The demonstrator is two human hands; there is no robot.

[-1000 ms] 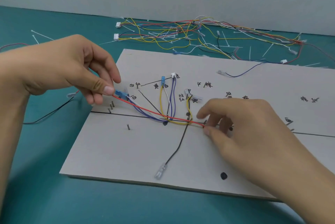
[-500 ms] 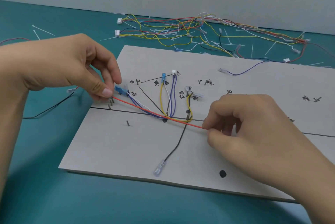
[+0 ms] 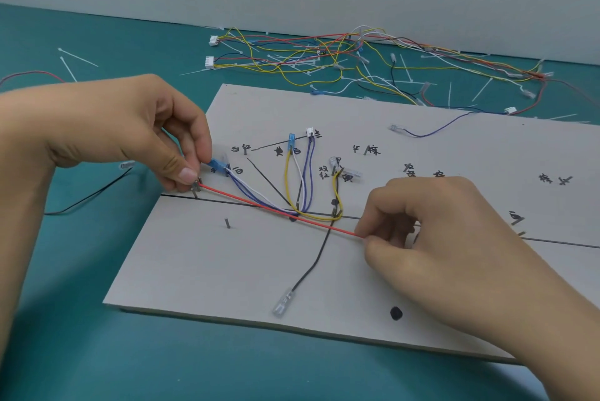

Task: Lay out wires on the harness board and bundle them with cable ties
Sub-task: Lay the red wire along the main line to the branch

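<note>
A grey harness board (image 3: 201, 264) lies on the teal table, marked with black lines, handwritten labels and short metal pins. A red wire (image 3: 279, 210) stretches taut across it. My left hand (image 3: 123, 137) pinches the wire's left end down by the pins at the board's left edge. My right hand (image 3: 431, 232) pinches the wire near the board's middle. Blue, white, yellow and purple wires (image 3: 302, 186) with blue and white connectors run to a junction under the red wire. A black wire (image 3: 311, 266) with a clear terminal trails toward the front edge.
A tangle of loose coloured wires (image 3: 324, 56) and white cable ties (image 3: 78, 58) lies behind the board by the wall. A purple wire (image 3: 431, 128) rests on the board's far side. A black wire (image 3: 91, 196) lies left of the board.
My left hand has lowered the red wire's end from beside the blue connector down to the pins at the left edge. My right hand has slid slightly right along the wire.
</note>
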